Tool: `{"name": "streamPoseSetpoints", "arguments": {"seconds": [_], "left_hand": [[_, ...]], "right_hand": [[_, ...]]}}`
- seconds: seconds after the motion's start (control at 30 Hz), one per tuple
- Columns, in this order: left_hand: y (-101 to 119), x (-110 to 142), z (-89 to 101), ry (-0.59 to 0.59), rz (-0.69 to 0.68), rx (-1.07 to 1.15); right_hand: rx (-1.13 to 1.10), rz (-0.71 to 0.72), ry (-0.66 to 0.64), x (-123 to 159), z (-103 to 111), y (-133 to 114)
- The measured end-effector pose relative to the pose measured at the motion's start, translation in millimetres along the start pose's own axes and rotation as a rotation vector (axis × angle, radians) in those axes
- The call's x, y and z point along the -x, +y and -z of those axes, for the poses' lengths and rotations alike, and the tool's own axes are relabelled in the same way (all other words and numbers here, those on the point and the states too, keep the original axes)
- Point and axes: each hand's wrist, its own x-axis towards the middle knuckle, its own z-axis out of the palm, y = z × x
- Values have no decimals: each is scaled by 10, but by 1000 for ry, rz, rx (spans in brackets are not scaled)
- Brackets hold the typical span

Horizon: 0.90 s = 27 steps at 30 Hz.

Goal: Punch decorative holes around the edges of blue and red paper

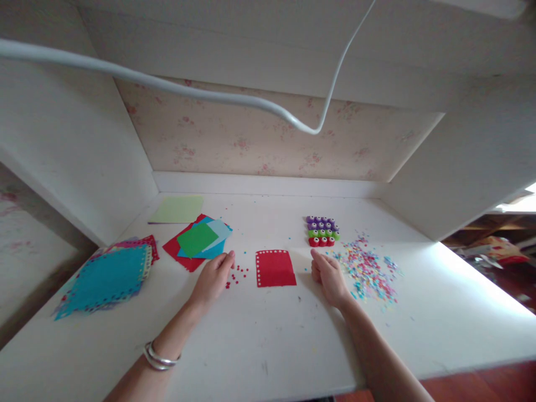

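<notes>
A red paper sheet (275, 268) with punched holes along its edges lies flat on the white desk (268, 335) between my hands. My left hand (213, 277) rests on the desk to its left, fingers loosely curled, beside small red punched dots (237, 274); it holds nothing. My right hand (329, 275) rests to the sheet's right with fingers curled under, next to a heap of coloured confetti (368, 271). Whether anything is inside it is hidden.
Small purple, green and red punches (321, 230) stand in rows behind my right hand. Red, blue and green sheets (197, 240) lie behind my left hand, a pale green sheet (178, 209) farther back, a punched stack (109, 277) at far left. A white cable (310, 129) hangs overhead.
</notes>
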Motion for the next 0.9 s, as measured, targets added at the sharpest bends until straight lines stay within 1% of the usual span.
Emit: {"name": "streamPoseSetpoints", "arguments": {"seconds": [0.57,0.77,0.9], "left_hand": [[64,19,1,-14,-70,-80],[37,3,-3,-27,-96,-110],[-4,3,-17,-13,-123,-138]], "right_hand": [[131,-9,-26,33,-9,-43],[140,-13,-29,34,-14,-63],[132,-20,-12,51,-32,-43]]}}
